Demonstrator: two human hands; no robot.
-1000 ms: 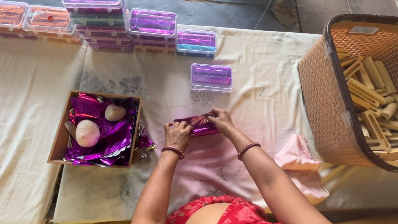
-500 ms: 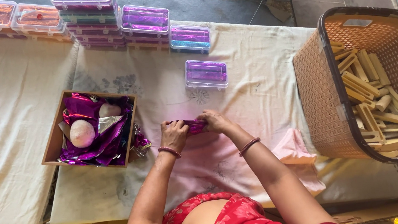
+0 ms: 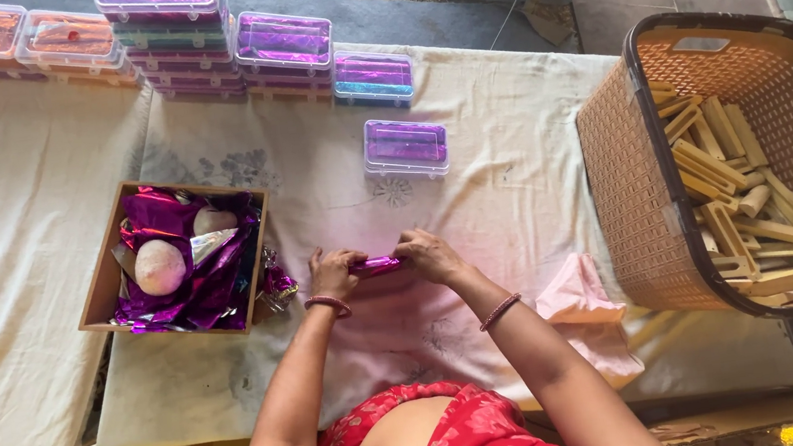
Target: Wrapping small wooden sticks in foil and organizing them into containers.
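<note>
I see my left hand (image 3: 334,271) and right hand (image 3: 429,254) pinching opposite ends of a small purple foil-wrapped piece (image 3: 377,266), low on the cloth-covered table (image 3: 512,178) at centre frame. I judge the wrapping step is in hand, ends being closed. Next calls for a firm twist. The box of foil sheets (image 3: 102,289) sits just left.

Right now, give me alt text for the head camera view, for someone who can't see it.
Seen from above, a person's left hand and right hand grip the ends of a small purple foil-wrapped piece over a cream cloth-covered table. A cardboard box of purple foil sits left, a basket of tan sticks right, clear lidded boxes along the far edge.
</note>
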